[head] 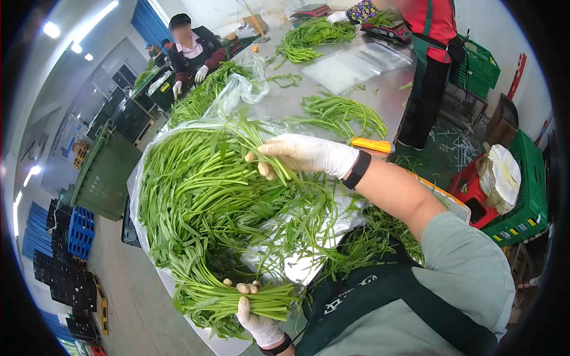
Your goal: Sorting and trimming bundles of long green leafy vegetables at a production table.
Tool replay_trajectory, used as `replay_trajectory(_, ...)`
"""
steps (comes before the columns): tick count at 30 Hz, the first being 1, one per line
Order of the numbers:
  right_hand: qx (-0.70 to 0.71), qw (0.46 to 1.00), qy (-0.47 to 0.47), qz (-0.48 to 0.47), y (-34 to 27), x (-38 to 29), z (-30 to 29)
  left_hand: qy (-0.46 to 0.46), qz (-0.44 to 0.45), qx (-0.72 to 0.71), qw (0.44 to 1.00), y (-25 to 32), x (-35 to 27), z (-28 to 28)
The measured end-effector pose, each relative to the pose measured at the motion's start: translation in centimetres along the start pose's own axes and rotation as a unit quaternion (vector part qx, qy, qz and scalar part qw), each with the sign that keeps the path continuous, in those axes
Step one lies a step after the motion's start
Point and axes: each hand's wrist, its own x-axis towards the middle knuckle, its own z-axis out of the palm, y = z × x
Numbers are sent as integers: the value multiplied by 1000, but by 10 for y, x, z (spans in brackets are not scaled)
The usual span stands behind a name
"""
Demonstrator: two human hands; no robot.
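My left hand point(258, 327), in a white glove, grips a thick bundle of long-stemmed leafy greens point(231, 302), with the cut ends towards my apron. A few stems of the same greens point(251, 133) are pinched in my gloved right hand point(296, 155), held above the heap. Between and beyond both hands spreads a large heap of greens point(196, 178), which look like water spinach, on a clear plastic sheet or bag point(144, 164). Loose leafy stems point(307, 227) lie over the shiny plastic nearest me.
On the metal table point(285, 100) are a small pile of greens point(343, 113), clear plastic bags point(356, 66) and an orange-handled tool point(373, 144). A co-worker in red stands by a scale point(387, 32); another sits at the far left. A green wheeled bin point(104, 173) and green crates point(519, 218) flank the table.
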Motion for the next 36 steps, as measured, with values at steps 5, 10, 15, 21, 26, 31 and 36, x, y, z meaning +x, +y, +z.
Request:
replay_trajectory(5, -202, 979, 3, -30, 5, -6, 7, -1, -1, -6, 1000, -1, 3, 0)
replay_trajectory(10, -345, 933, -65, 80, 24, -21, 54, -17, 10, -1, 1000, -3, 8, 2)
replay_trajectory(15, -459, 876, -143, 35, 78, -28, 90, 38, -51, -14, 998, -17, 14, -16)
replay_trajectory(21, -492, 870, -24, -34, 99, -32, 104, 56, -86, 5, 995, -22, 6, -27)
replay_trajectory(26, -417, 900, 87, -95, 117, -30, 101, 31, -55, -16, 998, -15, 5, 11)
replay_trajectory(31, -475, 878, 27, -55, 130, -45, 97, 28, -102, -10, 994, -20, 6, 14)
replay_trajectory(36, -369, 928, 51, -13, 98, -57, 61, 50, -46, 8, 998, -14, 1, 17)
